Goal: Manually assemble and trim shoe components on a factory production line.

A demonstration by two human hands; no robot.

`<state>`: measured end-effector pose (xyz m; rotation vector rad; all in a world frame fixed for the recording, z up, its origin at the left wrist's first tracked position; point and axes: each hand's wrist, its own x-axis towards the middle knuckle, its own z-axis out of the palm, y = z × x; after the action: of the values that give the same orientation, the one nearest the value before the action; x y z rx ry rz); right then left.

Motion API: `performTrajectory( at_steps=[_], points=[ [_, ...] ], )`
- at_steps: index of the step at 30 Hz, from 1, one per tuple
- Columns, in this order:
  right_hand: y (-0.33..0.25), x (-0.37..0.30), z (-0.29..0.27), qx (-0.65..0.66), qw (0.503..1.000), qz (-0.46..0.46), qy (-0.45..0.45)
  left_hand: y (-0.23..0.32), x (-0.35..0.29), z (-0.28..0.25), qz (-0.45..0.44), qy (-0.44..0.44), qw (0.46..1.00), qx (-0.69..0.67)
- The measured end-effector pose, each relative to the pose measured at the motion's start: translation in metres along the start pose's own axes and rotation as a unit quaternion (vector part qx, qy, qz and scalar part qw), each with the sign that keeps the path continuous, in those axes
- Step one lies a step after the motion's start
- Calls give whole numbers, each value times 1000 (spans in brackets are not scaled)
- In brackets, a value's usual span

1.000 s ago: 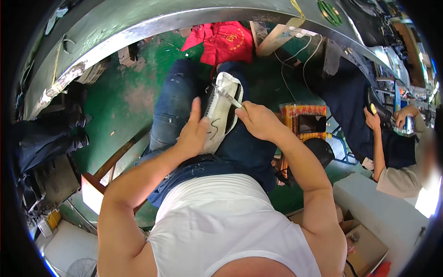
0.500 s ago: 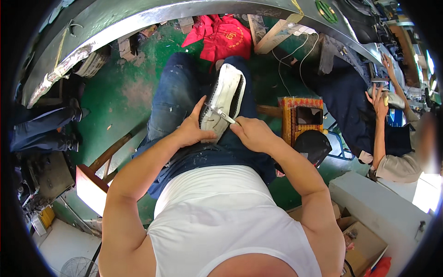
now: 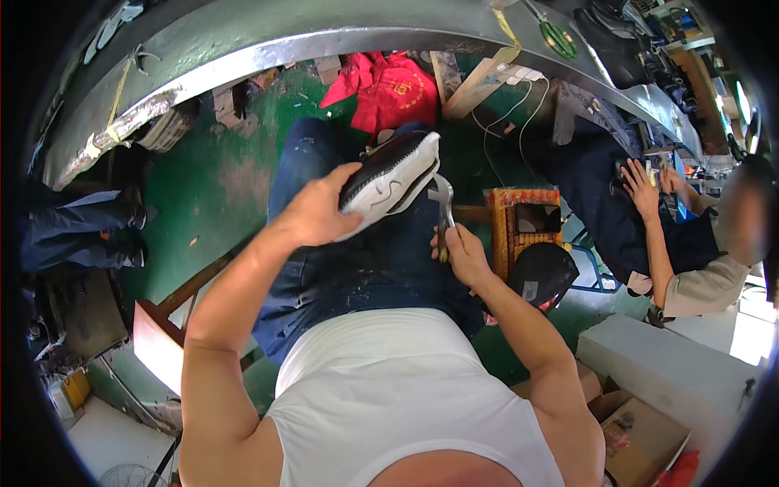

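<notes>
The table is gleaming in smooth grey metal, its front edge turning rough and flaky toward the left end. Toward its right end, scissors are showing glossy green handles, seemingly plastic. The shoe is looking smooth and faintly shiny on its dark part, matt on its white part. The pliers are shining as bare metal. The shirt is showing creased red cloth; the jeans are looking like matt, speckled denim. The carton is showing dull cardboard.
</notes>
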<state>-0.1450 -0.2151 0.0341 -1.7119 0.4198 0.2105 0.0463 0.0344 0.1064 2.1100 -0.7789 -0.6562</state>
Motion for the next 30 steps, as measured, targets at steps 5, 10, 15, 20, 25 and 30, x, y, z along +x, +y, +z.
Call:
performTrajectory(
  at_steps=[5,10,15,20,25,30],
  points=[
    [18,0,2,198,979,46,22,54,23,-55,99,41,994,-9],
    [17,2,-3,209,976,55,13,94,49,-79,124,6,987,-97],
    [-6,6,-9,188,977,102,12,13,115,15,-96,64,978,-172],
    [-15,7,-17,-9,999,50,-8,-52,116,53,-191,61,891,-406],
    [-29,4,-25,-111,993,14,-34,-23,121,39,-188,-65,876,-440],
    [-43,12,-26,-141,987,35,-72,-51,78,82,-86,-73,982,-154]
  ],
)
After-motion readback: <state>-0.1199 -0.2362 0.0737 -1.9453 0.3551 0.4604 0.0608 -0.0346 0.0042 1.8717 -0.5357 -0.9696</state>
